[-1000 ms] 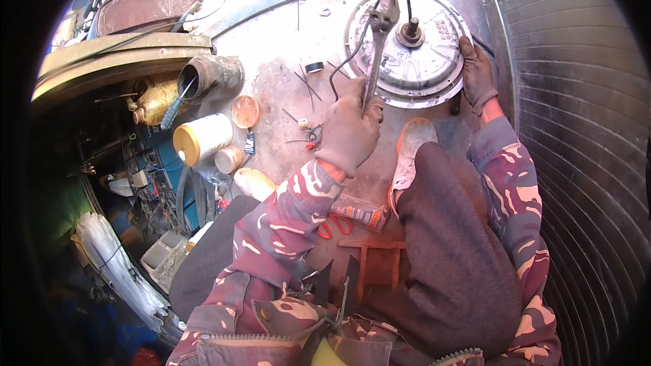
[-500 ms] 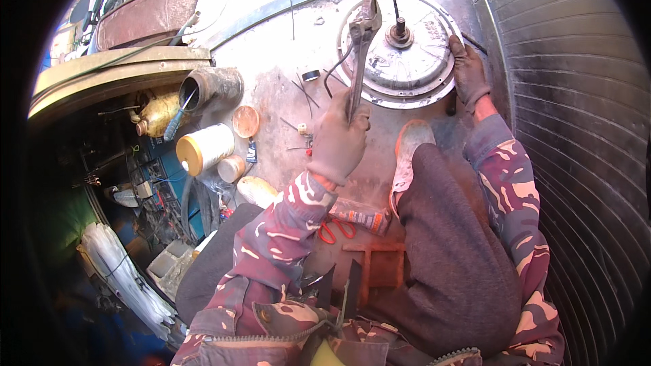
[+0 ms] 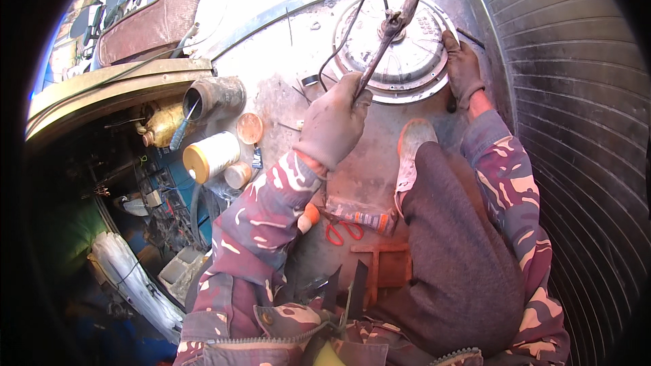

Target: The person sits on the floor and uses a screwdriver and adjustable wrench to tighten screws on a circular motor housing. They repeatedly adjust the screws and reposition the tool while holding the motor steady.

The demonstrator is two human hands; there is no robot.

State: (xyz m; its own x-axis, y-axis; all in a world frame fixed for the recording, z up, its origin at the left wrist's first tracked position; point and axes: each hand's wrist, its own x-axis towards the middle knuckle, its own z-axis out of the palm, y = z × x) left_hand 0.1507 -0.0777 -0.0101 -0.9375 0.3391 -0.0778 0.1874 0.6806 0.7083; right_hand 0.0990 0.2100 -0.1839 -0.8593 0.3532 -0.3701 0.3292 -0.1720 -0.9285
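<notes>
My left hand [image 3: 332, 122], in a grey glove, is closed round the handle of an adjustable wrench [image 3: 380, 53]. The wrench slants up and to the right, its head over the centre of a round silver hub motor [image 3: 430, 44], hiding most of the axle. Whether the jaws touch the axle I cannot tell. On the motor's right rim, my gloved right hand [image 3: 464, 71] grips the edge. A black cable [image 3: 348, 26] loops from the motor's middle over its left side.
Left of the motor lie a black tape roll [image 3: 310, 80], a metal cylinder [image 3: 224, 97] with a screwdriver [image 3: 180, 132], and a white tub [image 3: 211, 156]. Red-handled scissors [image 3: 344, 232] lie near my leg. A ribbed metal shutter [image 3: 569, 81] borders the right side.
The wrench has swung from upright over the motor's left part to a slant across its centre. My left hand tilted with it, shifting slightly left. My right hand stays on the rim.
</notes>
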